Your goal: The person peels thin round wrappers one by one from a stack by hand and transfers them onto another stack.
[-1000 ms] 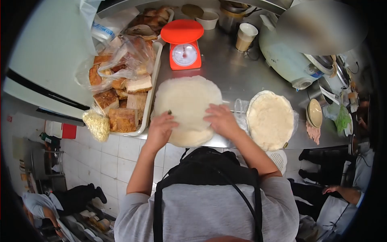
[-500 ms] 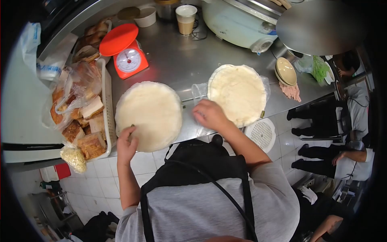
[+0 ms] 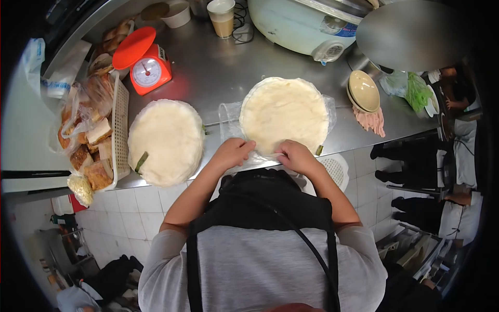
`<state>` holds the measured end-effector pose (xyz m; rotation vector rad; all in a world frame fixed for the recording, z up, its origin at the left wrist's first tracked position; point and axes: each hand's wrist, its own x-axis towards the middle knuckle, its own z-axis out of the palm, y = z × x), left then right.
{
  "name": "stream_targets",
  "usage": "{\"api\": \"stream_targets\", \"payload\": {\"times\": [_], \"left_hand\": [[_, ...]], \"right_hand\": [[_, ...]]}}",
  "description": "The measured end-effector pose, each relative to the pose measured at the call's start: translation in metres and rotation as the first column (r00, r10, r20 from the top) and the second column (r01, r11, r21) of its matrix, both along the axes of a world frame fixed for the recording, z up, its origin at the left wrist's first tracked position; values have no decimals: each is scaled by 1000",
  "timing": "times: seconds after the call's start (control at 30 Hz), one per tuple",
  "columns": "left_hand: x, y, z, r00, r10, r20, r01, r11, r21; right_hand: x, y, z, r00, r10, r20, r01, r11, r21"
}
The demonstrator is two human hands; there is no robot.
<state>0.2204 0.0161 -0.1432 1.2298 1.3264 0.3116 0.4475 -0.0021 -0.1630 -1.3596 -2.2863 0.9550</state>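
Both my hands are at the near edge of a round stack of pale flat sheets (image 3: 285,114), which lies on clear plastic at the counter's front. My left hand (image 3: 237,153) is closed at the stack's lower left, its fingertips on the clear plastic (image 3: 229,119). Just right of it, my right hand (image 3: 294,155) has its fingers pinched at the stack's lower edge; what lies between them is too small to name. A second pale round stack (image 3: 166,141) rests to the left, a dark green strip (image 3: 141,161) on it.
A red scale (image 3: 145,67) and a white basket of browned meat pieces (image 3: 120,125) are at the left. Behind stand a cup (image 3: 222,26) and a large pale green cooker (image 3: 296,28). Bowls (image 3: 364,91) and leafy greens (image 3: 417,91) lie right. Other people stand beyond.
My left hand has left the left stack and moved right to the plastic. My right hand has come to the right stack's near edge. The view has shifted rightward.
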Motion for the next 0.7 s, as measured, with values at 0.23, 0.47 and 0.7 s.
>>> {"api": "stream_targets", "payload": {"times": [0.23, 0.47, 0.7], "left_hand": [[30, -6, -26, 990, 131, 55, -132, 991, 12], [36, -21, -37, 912, 335, 237, -341, 940, -18], [49, -31, -32, 952, 306, -17, -302, 946, 122]], "right_hand": [[23, 21, 6, 974, 56, -221, -136, 921, -366], [30, 39, 1, 959, 139, -246, -240, 859, -452], [30, 39, -9, 924, -117, -363, -79, 872, -482]]}}
